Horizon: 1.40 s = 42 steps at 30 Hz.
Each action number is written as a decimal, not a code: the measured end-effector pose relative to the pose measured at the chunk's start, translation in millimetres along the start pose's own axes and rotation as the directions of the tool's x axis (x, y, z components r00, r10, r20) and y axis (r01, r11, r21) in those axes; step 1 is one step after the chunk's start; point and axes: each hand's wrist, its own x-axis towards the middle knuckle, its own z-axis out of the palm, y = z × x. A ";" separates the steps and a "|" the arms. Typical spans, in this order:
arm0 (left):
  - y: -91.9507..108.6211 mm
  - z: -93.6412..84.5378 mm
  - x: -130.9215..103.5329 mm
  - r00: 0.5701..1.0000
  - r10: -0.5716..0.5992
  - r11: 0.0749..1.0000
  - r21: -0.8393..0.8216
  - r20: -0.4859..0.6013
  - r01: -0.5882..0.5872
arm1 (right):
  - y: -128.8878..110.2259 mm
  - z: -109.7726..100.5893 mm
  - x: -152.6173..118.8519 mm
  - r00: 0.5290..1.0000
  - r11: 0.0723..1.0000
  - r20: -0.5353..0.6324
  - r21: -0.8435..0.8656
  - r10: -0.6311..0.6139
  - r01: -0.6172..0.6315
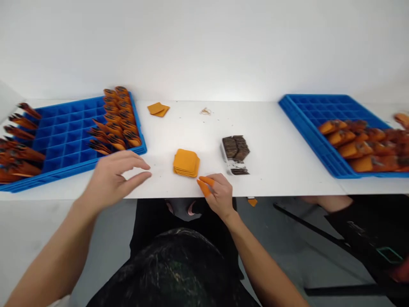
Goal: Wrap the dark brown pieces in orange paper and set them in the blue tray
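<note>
My left hand (115, 175) is over the table beside a blue compartment tray (144, 147), thumb and fingers apart with nothing between them. Orange covers sit on the thumb and forefinger of my right hand (220, 194). Those two tips come together in a pinch at the near right corner of a stack of orange square pieces (185, 162); whether anything thin is between them I cannot make out. Right of the stack stands a small white container (224, 157) packed with thin dark brown strips (236, 147).
Rolled orange bundles (118, 113) fill part of the left tray. Another blue tray (315, 147) holds orange bundles (361, 138) at right. Two loose orange squares (158, 109) and thin bands (205, 111) lie farther back. A co-worker's arm (334, 203) shows at right.
</note>
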 end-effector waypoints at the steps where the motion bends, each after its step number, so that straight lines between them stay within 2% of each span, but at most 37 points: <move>1: 2.6 23.8 1.0 0.998 -0.030 0.999 -0.022 0.051 0.032 | -3.7 -8.6 -1.5 1.000 0.999 0.006 0.052 0.011 -0.011; 4: -5.2 88.7 17.0 0.964 -0.249 0.969 0.019 0.096 0.248 | -6.7 -50.0 -3.6 0.999 0.981 0.017 0.189 0.051 -0.053; 6: -14.3 118.8 31.5 0.907 -0.414 0.906 0.132 0.076 0.402 | 2.1 -85.8 3.5 0.993 0.973 0.018 0.199 0.118 -0.120; 8: -20.7 137.7 42.2 0.852 -0.520 0.836 0.241 0.061 0.493 | 17.9 -119.3 19.6 0.975 0.970 0.061 0.109 0.213 -0.219; 9: -22.6 143.9 45.2 0.835 -0.547 0.812 0.280 0.057 0.512 | 26.7 -132.9 30.2 0.961 0.969 0.132 0.016 0.244 -0.248; 11: -24.7 151.9 46.6 0.829 -0.558 0.792 0.323 0.041 0.518 | 42.2 -150.9 53.3 0.888 0.949 0.347 -0.201 0.301 -0.242; 14: -26.3 157.6 41.8 0.843 -0.538 0.798 0.327 0.008 0.506 | 53.0 -156.5 83.1 0.755 0.886 0.535 -0.446 0.378 -0.127; 17: -27.4 160.3 36.9 0.855 -0.519 0.813 0.313 0.005 0.491 | 51.5 -150.1 99.6 0.645 0.837 0.631 -0.547 0.431 -0.024; 20: -28.1 160.9 35.6 0.857 -0.516 0.823 0.281 0.003 0.494 | 48.5 -146.0 104.8 0.597 0.832 0.657 -0.554 0.460 -0.032; 29: -37.4 154.9 47.6 0.841 -0.538 0.839 0.138 0.056 0.527 | 49.9 -148.9 106.0 0.642 0.835 0.565 -0.495 0.519 -0.239; 33: -33.4 150.6 53.5 0.841 -0.538 0.840 0.127 0.059 0.528 | 50.9 -151.1 103.9 0.684 0.851 0.528 -0.441 0.504 -0.286; 36: -26.4 143.1 54.0 0.804 -0.584 0.812 0.080 0.114 0.578 | 54.0 -151.5 100.6 0.720 0.870 0.510 -0.403 0.471 -0.284; 38: -22.9 137.9 52.5 0.776 -0.609 0.789 0.027 0.165 0.614 | 56.5 -151.0 98.1 0.716 0.879 0.522 -0.375 0.464 -0.296; 42: -21.2 132.9 47.7 0.766 -0.602 0.778 -0.050 0.225 0.626 | 58.4 -150.1 95.8 0.688 0.882 0.560 -0.371 0.461 -0.289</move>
